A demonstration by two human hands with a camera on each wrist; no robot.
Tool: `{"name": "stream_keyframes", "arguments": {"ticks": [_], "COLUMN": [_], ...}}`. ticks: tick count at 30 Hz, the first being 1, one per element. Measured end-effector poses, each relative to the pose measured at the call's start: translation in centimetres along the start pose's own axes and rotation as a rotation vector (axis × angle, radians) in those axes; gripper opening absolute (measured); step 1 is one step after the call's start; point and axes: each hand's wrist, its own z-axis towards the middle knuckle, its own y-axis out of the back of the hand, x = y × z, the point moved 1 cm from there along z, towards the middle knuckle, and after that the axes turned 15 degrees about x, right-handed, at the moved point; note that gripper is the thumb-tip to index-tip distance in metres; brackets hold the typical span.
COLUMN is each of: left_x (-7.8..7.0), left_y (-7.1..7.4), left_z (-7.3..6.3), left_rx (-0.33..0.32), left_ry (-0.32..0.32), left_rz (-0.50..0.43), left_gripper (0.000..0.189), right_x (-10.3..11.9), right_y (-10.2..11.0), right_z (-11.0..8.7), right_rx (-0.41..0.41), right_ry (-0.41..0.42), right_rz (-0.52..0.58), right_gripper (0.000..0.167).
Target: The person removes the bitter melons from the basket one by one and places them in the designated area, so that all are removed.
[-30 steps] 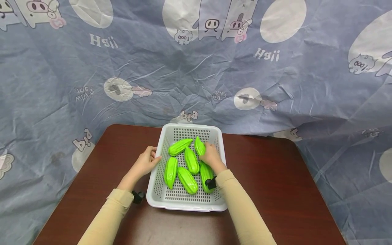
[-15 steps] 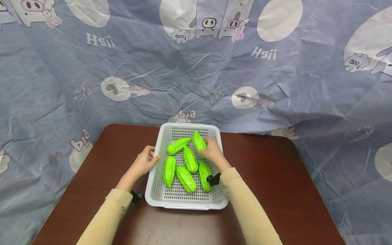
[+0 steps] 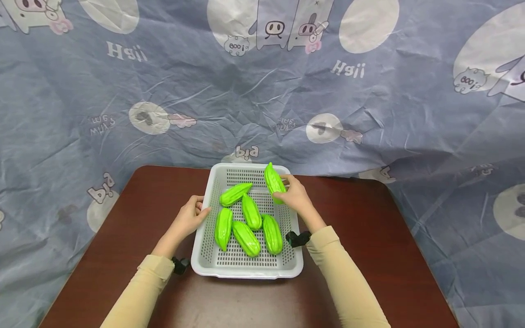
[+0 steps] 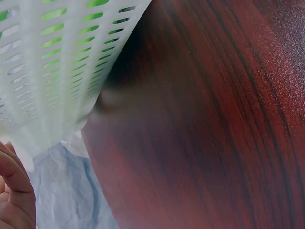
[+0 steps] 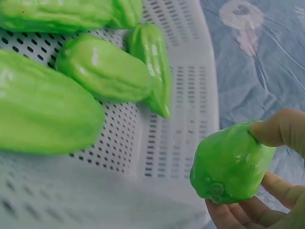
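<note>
A light grey perforated plastic basket [image 3: 248, 275] holds several bright green, ridged bitter melons [image 3: 251, 212], lying apart or touching on its floor. My right hand [image 3: 296, 196] pinches another bitter melon [image 3: 274, 182] between thumb and fingers, raised above the basket's far right corner with its pointed tip away from me. The right wrist view shows this melon's [image 5: 231, 164] blunt stem end, with the thumb on top and fingers beneath. On the left side my left hand [image 3: 190, 215] grips the basket's rim, thumb at the edge and fingers outside. Only its curled fingers [image 4: 16, 183] show in the left wrist view.
The basket stands on a dark reddish-brown wooden table [image 3: 348, 237]. Behind the table hangs a creased blue-grey cloth [image 3: 229, 105] with cartoon prints, reaching close to the table's far edge.
My right hand has lifted the bitter melon from the basket floor, up and away toward the far right corner. My left hand stays at the rim. The head view has shifted slightly.
</note>
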Motion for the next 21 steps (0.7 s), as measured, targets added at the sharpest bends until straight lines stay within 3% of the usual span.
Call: {"name": "stream_keyframes", "arguments": {"ticks": [9,21], "left_x": [-0.1,0.0], "left_y": [0.1,0.0], "left_z": [-0.1,-0.1], "left_rx": [0.003,0.005], "left_ry": [-0.004,-0.007], "left_rz": [-0.004,-0.032], "left_gripper": [0.052,0.053], "right_x": [-1.7,-5.3], "right_y": [3.0,5.1], "right_z": [-1.7,-3.2], "right_rx": [-0.070,-0.102], "right_ry": [0.005,-0.067], "right_rz": [0.061,0.081], "right_gripper": [0.068,0.068]}}
